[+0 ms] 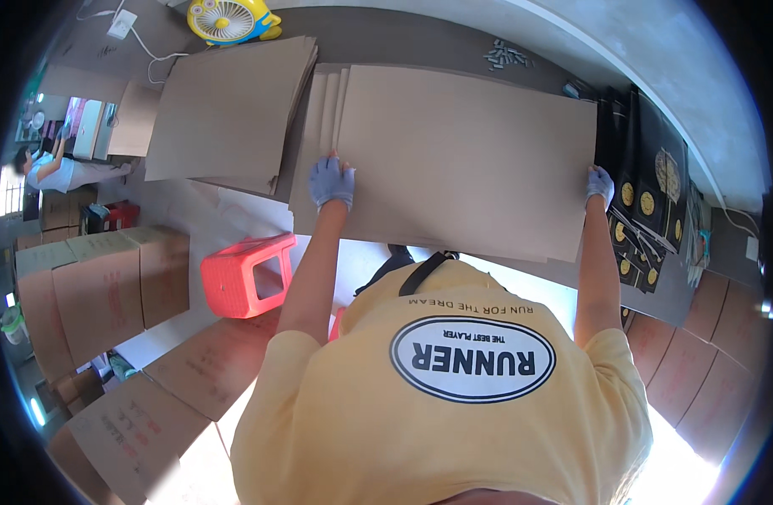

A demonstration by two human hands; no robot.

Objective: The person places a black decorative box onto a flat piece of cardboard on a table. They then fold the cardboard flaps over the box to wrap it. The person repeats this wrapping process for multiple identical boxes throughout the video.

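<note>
The left hand [331, 183] and right hand [599, 184] held 2 sides of the top cardboard sheet [466, 160], maybe lining it up, which needed even pushing next.

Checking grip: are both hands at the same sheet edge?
No, the left hand and right hand hold the cardboard sheet at opposite edges.

Just off centre toward one o'clock, the top cardboard sheet [471, 160] hides most of the sheets [317, 114] stacked under it, while at eleven o'clock the upper edge crops a yellow and blue fan [225, 20]. Small grey pieces [506, 55] at one o'clock are too tiny to identify, and black packages [647, 198] between two and three overlap, partly covering one another. At six the lower edge cuts off the yellow shirt [445, 446]; glare [681, 446] at four bleaches away detail.
</note>
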